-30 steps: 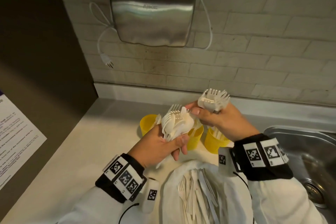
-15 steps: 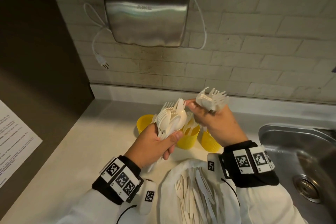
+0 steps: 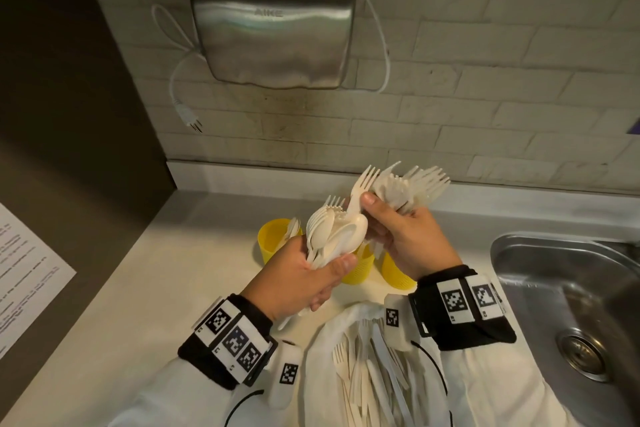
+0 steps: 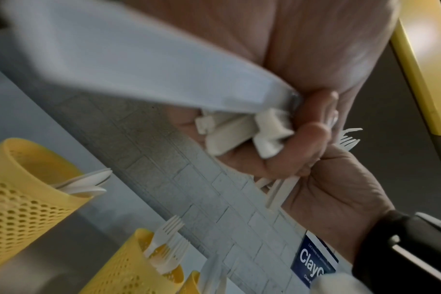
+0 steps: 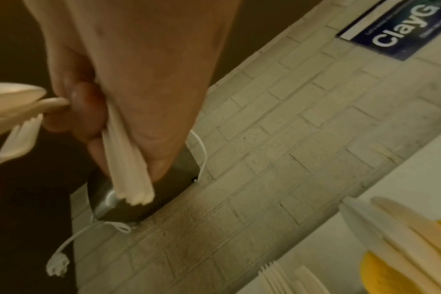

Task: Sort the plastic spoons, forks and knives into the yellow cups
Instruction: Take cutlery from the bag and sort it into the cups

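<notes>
Above the three yellow cups (image 3: 356, 269) at the far edge of the table (image 3: 131, 288), the left hand (image 3: 298, 279) grips a mixed bundle (image 3: 334, 234), the right hand (image 3: 412, 239) a fork bunch (image 3: 412, 185) while pinching one more fork (image 3: 362, 189) free. Next, judging by this: drop forks into the middle cup.

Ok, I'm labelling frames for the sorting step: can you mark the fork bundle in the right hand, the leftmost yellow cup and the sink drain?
fork bundle (image 3: 408, 189), head view, on the fanned tines.
leftmost yellow cup (image 3: 268, 244), head view, on its outer wall.
sink drain (image 3: 583, 355), head view, on the metal strainer.
</notes>
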The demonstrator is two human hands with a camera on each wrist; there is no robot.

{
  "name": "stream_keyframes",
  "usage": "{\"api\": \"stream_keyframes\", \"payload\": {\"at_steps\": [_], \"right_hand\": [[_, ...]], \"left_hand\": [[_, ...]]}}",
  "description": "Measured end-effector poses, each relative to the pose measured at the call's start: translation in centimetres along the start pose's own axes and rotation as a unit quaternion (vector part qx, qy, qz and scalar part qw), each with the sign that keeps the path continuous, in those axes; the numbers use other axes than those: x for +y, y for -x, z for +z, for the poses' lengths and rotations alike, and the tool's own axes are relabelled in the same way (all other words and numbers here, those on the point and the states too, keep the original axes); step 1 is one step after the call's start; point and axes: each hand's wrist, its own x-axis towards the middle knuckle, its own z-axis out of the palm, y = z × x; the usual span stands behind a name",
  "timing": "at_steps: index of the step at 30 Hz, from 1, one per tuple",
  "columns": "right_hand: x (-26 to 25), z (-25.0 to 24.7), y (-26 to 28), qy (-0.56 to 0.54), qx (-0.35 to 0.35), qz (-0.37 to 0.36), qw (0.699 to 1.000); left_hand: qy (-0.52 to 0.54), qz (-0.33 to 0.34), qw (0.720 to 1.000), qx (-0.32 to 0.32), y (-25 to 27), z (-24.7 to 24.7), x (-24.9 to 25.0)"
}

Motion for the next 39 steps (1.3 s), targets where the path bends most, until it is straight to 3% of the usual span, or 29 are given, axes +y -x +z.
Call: {"api": "stream_keyframes", "payload": {"at_steps": [8,13,15,20,23,25,29,34,39], "right_hand": [[-1.4,-0.2,-0.8,-0.211,0.131,-0.035,0.968],[-1.4,0.4,-1.2,-0.118,0.144,-0.051,0.981],[-1.2,1.4,-1.0,-0.119,0.110,-0.043,0.986],[-1.0,2.1,0.1,-0.091,-0.049,0.020,0.994],[-0.6,1.4,0.4,-0.136,-0.170,0.107,0.970],[-0.2,1.1,0.4,-0.167,-0.193,0.123,0.959],[0.6,1.8,0.5,-0.145,-0.117,0.071,0.980],[1.0,2.5,-0.2,-0.164,-0.052,0.015,0.985],[0.3,2.9,-0.6,-0.240,0.023,-0.014,0.970]], "left_hand": [[0.058,-0.051,0.997,-0.028,0.7,-0.1,0.6],[0.060,-0.052,0.996,-0.030,0.3,0.4,1.1],[0.058,-0.036,0.997,-0.048,0.2,0.6,1.4],[0.102,-0.019,0.992,-0.067,-0.2,0.5,1.6],[0.122,-0.007,0.988,-0.099,-0.2,0.1,1.6],[0.120,0.005,0.986,-0.120,-0.1,0.0,1.6],[0.135,-0.013,0.988,-0.079,-0.3,0.1,1.2],[0.133,-0.032,0.989,-0.054,-0.7,-0.3,0.9],[0.101,-0.060,0.993,-0.026,-0.5,-0.4,0.9]]}}
